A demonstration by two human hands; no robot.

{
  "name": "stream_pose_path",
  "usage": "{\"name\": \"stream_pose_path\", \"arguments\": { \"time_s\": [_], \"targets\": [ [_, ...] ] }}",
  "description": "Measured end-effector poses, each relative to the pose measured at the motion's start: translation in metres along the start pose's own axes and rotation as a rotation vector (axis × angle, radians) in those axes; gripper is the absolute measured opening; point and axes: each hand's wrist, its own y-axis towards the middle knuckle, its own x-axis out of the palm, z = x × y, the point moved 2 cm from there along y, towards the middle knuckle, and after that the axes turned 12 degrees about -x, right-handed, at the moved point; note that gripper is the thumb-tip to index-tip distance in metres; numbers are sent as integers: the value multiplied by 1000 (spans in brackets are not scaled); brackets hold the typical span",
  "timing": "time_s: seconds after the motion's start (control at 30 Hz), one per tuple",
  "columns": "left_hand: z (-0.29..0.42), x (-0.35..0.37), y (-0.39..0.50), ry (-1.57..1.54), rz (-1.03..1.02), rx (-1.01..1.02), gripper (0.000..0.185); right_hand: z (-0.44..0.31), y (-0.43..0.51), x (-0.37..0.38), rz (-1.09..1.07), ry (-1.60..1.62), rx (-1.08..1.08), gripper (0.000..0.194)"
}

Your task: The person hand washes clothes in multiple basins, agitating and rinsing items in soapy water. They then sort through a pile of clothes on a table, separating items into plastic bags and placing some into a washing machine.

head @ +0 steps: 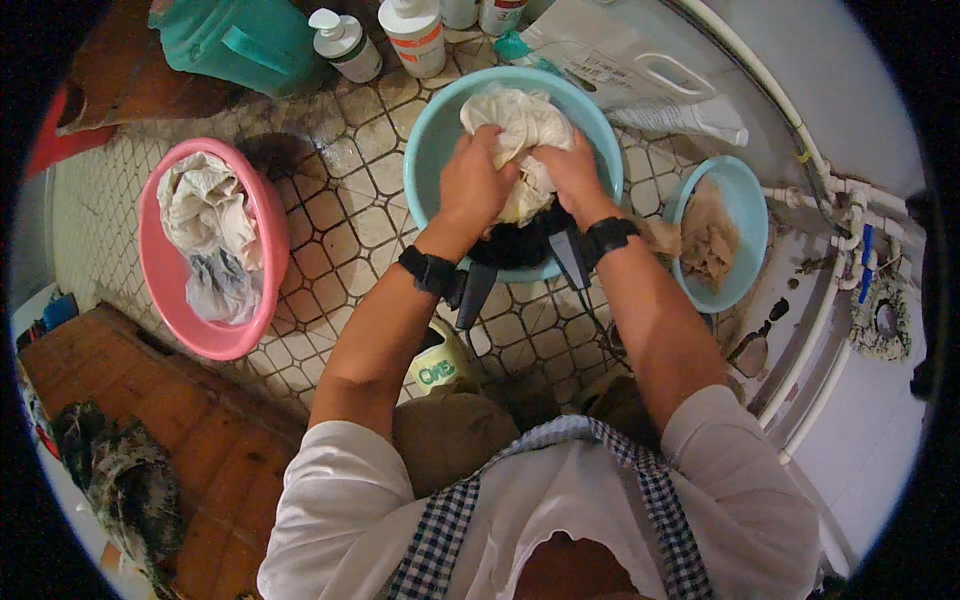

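Observation:
Both hands are over a light-blue plastic basin [420, 150] on the tiled floor. My left hand [476, 176] grips the near left side of a bunched cream cloth [517, 116]. On the cloth's right side, my right hand [570, 169] holds it too, thumb on top and fingers mostly hidden in the folds. A dark area [514, 244] shows below the cloth at the basin's near side; I cannot tell whether it is cloth or part of the wrist gear. Each wrist wears a black strap with a grey device attached.
To the left stands a pink basin [274, 247] with pale garments [206, 202]. A smaller blue basin [754, 247] with brown cloth [709, 232] is at right. Behind are a teal bucket [232, 45], a pump bottle [349, 49] and a detergent pouch [607, 60]. Pipes [817, 315] line the right wall.

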Motion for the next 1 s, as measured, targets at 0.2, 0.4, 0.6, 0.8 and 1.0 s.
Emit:
{"name": "stream_pose_path", "arguments": {
  "time_s": [0.2,0.4,0.6,0.8,1.0],
  "targets": [
    [34,-18,-30,345,41,307,48,-39,-25,-25,-180,262,183,50],
    [34,11,-72,357,34,749,50,-54,-12,-63,-487,-547,-55,75],
    [-18,-4,-56,258,16,379,80,-21,-37,-20,-646,-1110,-68,99],
    [-49,31,-50,651,-147,103,115,17,-53,9,-542,-1274,-132,84],
    [-54,52,-22,901,38,203,79,32,-30,32,-383,-1303,-263,51]
  ]
}}
